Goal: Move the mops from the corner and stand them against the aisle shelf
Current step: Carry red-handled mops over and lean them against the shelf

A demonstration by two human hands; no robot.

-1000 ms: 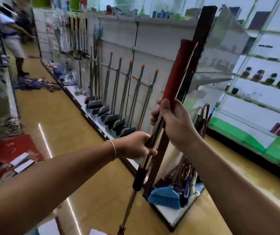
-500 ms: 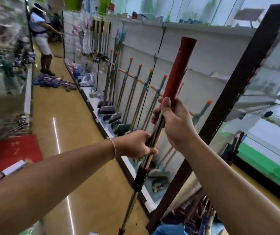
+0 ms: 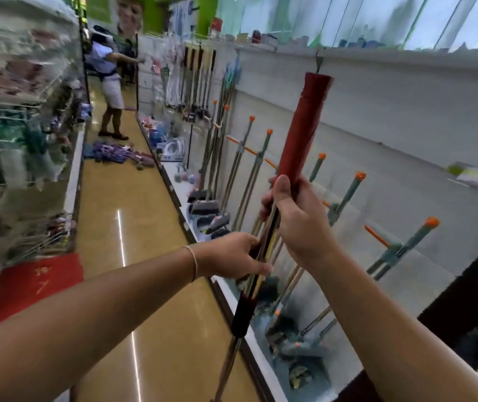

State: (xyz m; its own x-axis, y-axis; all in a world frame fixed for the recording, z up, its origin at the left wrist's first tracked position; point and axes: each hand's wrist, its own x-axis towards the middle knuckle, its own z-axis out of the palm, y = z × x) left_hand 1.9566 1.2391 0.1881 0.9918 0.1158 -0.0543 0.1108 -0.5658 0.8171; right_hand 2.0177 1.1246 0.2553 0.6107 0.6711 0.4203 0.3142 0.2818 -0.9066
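2 hands on the bundle here: the right hand (image 3: 301,224) is wrapped tight around the long metal mop poles with the dark red grip sleeve (image 3: 298,146), just at the lower end of that sleeve, and the left hand (image 3: 229,256) is closed around the same poles just below it, thumb pointing along the shafts. Looks like more than 1 pole in that grip, though how many I cannot tell. The bundle is carried tilted, top leaning right, with the short black collar (image 3: 242,317) and the bare silver shaft (image 3: 227,364) running down out of view, so the mop heads are hidden.

Right beside it runs the long white aisle shelf (image 3: 377,134), already lined with a row of grey mops with orange caps (image 3: 249,169) leaning on its back panel. Down the yellow floor (image 3: 145,227) another person (image 3: 110,82) stands by a purple heap of goods (image 3: 110,152).

The job now, I would say, is the stand-up. Best played by picking a free gap in that row, planting the heads on the white base ledge (image 3: 180,181) first, then tipping the tops back until they rest on the panel. Keep both hands closed until the lean is settled; let go 1 hand at a time. Match the angle of the neighbours, too steep and these could slide and knock the whole row down.
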